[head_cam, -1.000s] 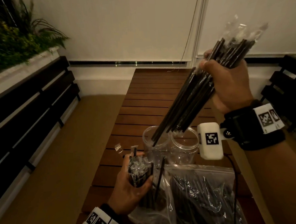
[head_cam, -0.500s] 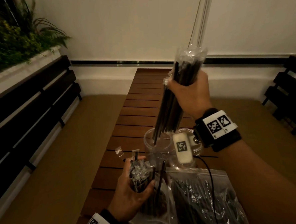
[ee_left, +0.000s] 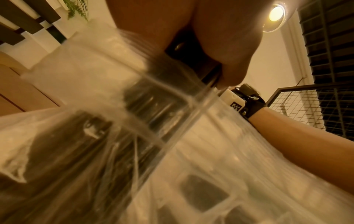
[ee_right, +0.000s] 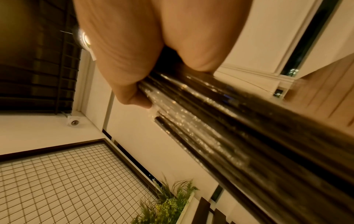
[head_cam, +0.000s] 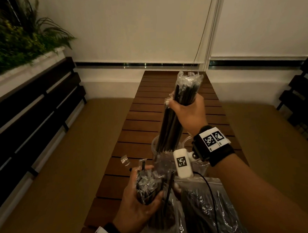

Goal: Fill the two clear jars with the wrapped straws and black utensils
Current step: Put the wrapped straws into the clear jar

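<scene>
Straws (head_cam: 174, 115) in crinkly clear sleeves stand mid-frame, lower tips inside the left clear jar (head_cam: 156, 148) on the tabletop (head_cam: 141, 135). Right hand (head_cam: 189, 112) holds its grip closed near their top; left hand (head_cam: 145, 198) clutches another bundle (head_cam: 148, 187). They look light, stiff, slippery: squeeze mid-length.

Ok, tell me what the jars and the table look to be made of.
Left jar: see-through, glossy, so clear plastic or glass; the look leaves it open. Its neighbour is mostly hidden. Table: reddish-brown slats with dark gaps and a dull sheen, likely finished wood.
</scene>
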Tool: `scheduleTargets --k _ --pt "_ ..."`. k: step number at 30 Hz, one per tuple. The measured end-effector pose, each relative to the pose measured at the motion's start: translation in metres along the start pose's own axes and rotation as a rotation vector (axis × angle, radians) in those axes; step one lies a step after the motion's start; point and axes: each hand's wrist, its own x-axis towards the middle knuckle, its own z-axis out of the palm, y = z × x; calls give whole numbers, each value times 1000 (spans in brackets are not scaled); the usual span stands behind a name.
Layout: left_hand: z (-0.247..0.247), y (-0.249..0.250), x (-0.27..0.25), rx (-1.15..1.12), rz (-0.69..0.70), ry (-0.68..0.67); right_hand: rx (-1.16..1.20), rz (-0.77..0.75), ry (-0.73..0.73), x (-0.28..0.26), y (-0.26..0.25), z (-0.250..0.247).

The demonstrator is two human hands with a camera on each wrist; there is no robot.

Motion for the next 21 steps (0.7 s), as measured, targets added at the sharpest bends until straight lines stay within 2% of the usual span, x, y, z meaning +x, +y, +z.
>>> scheduleTargets --k 5,10,16,21 --pt "2 -2 0 -41 14 41 27 91 -29 -9 25 6" --pt "1 -6 2 -46 36 51 -114 218 -167 -23 57 3" --pt "1 -11 4 0 89 61 -82 193 -263 -41 56 -12" --pt "0 -12 3 17 91 56 -199 221 -312 -57 56 -31"
